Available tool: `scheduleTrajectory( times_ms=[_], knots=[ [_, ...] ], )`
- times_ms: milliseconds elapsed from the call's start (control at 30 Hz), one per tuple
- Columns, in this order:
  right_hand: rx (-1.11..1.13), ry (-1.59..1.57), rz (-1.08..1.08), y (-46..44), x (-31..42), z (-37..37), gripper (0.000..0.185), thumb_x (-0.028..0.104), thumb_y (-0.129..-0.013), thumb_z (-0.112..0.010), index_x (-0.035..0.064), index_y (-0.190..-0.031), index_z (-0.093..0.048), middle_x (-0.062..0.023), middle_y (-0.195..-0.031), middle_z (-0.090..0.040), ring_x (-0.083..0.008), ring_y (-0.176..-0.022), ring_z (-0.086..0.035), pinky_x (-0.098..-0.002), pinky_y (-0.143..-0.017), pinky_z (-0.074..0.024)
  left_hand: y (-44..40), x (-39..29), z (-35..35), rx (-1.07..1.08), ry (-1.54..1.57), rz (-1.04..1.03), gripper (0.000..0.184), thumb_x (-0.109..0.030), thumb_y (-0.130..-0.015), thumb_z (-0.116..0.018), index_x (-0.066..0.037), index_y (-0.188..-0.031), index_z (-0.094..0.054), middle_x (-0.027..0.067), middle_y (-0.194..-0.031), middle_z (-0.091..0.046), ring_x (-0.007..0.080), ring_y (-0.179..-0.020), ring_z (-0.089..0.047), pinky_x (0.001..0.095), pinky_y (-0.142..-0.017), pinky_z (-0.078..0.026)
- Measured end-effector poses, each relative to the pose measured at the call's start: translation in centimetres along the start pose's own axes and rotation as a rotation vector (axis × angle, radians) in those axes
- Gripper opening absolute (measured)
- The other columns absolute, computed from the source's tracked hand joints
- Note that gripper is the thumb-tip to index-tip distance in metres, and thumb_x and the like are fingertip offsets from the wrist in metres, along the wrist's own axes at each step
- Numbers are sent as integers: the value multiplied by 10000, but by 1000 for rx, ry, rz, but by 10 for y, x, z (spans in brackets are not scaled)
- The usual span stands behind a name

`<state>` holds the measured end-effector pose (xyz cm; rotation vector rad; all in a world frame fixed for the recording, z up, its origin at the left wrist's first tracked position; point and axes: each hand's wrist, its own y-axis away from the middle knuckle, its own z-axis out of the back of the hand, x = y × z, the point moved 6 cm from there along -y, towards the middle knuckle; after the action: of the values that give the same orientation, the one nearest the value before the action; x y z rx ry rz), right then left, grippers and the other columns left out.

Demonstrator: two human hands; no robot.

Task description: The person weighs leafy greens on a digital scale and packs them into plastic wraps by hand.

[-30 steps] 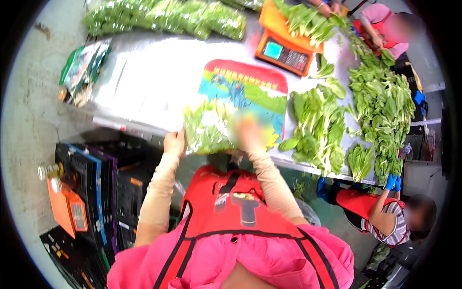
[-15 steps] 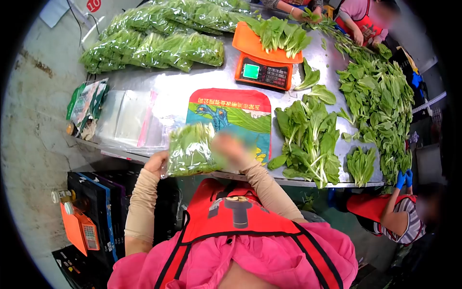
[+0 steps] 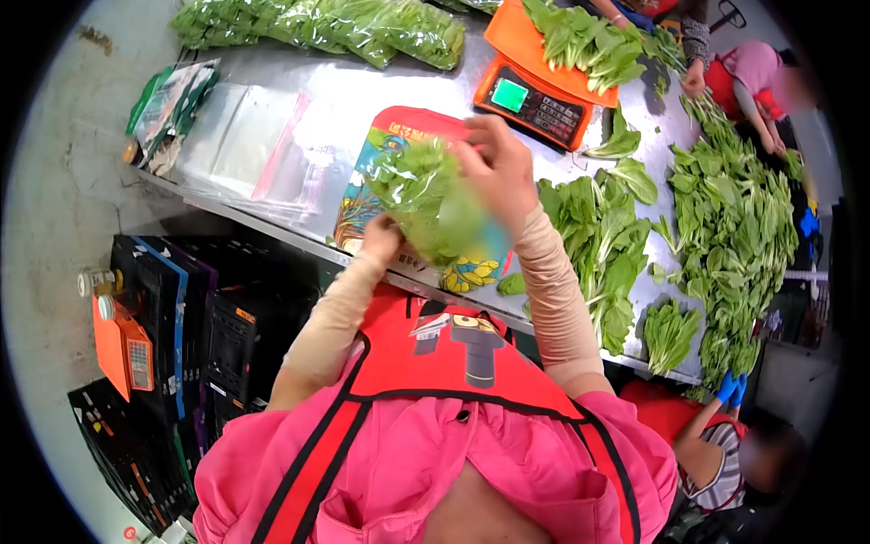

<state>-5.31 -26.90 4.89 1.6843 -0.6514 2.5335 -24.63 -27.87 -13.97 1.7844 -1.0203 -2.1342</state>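
Note:
A clear plastic bag of leafy greens (image 3: pixel 419 195) is tilted over the colourful printed mat (image 3: pixel 358 186) near the table's front edge. My left hand (image 3: pixel 382 238) is closed on the bag's lower left corner. At the bag's upper right, my right hand (image 3: pixel 506 172) is raised with its fingers apart and curved; I cannot tell whether they touch the plastic. Motion blurs the bag's right end. To the right of my right hand lies a loose pile of leafy greens (image 3: pixel 594 240).
An orange scale (image 3: pixel 535 104) bearing greens stands behind. Filled bags (image 3: pixel 317 27) lie at the back left, flat plastic bags (image 3: pixel 240 145) at the left. A long heap of greens (image 3: pixel 734 227) covers the right side. Black crates (image 3: pixel 149 317) stand below. Co-workers (image 3: pixel 711 444) are at the right and back.
The bag has moved right and farther over the mat, tilting. My left hand has followed it. My right hand has risen to its upper right with fingers apart. The whole view has turned and shifted.

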Motion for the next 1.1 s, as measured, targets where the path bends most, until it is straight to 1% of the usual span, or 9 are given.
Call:
scheduleTrajectory(
  times_ms=[233,300,367,533,633,700,800,1000,1100],
  knots=[
    [63,582,0,23,-144,-5,385,267,-786,-639,11,-1064,-569,-195,-1003,-602,-307,-897,-582,-404,-805,-463,20,0,6,429,864,94,441,-57,-809,-579,-6,-1229,-457,112,-1190,-554,265,-1097,-534,433,-941,-425],
    [251,212,-456,40,-172,-30,460,332,-798,-622,12,-1123,-561,-215,-1048,-595,-362,-924,-566,-424,-832,-453,12,-5,-8,424,942,219,463,-192,-868,-584,-36,-1278,-436,105,-1237,-530,260,-1164,-486,456,-1005,-355],
    [250,463,-193,46,-157,-42,500,364,-805,-621,7,-1149,-557,-214,-1087,-594,-327,-965,-575,-403,-853,-453,3,-15,-11,340,955,223,456,-173,-860,-605,-62,-1274,-451,98,-1231,-532,255,-1155,-494,450,-997,-379],
    [338,-22,-395,13,-133,-43,403,277,-811,-638,-1,-1098,-579,-180,-1037,-615,-294,-953,-580,-393,-833,-462,-15,-34,27,294,970,114,443,-119,-824,-645,-31,-1229,-490,101,-1180,-567,236,-1053,-564,387,-936,-453],
    [131,-370,-550,0,-148,-49,344,198,-811,-634,8,-1093,-583,-150,-969,-620,-300,-928,-572,-380,-824,-459,-28,-79,73,241,976,-8,426,-108,-832,-629,-22,-1226,-490,105,-1175,-568,232,-1049,-566,377,-930,-460],
    [43,396,-225,-1,-147,-52,349,187,-786,-647,38,-1096,-584,-150,-1101,-580,-278,-1011,-535,-376,-879,-415,-53,-122,116,169,975,-121,397,-110,-854,-601,-17,-1223,-490,100,-1172,-567,224,-1056,-561,362,-923,-466],
    [100,840,37,22,-123,-87,381,156,-754,-629,60,-1117,-563,-159,-1207,-500,-334,-1140,-440,-447,-967,-318,-109,-204,189,33,948,-440,381,-119,-863,-594,-20,-1218,-497,89,-1175,-566,217,-1065,-553,353,-911,-472],
    [131,812,-35,27,-123,-91,395,172,-750,-627,63,-1122,-549,-152,-1249,-468,-346,-1182,-407,-482,-979,-284,-220,-350,292,0,848,-754,405,-170,-845,-639,-4,-1193,-517,110,-1158,-575,219,-1023,-574,353,-881,-489],
    [130,815,-48,27,-122,-90,404,162,-744,-630,74,-1130,-552,-143,-1248,-471,-334,-1180,-413,-480,-972,-293,-299,-351,325,-161,734,-680,488,-229,-813,-684,38,-1180,-505,143,-1140,-578,237,-1000,-585,356,-869,-488]
  ],
)
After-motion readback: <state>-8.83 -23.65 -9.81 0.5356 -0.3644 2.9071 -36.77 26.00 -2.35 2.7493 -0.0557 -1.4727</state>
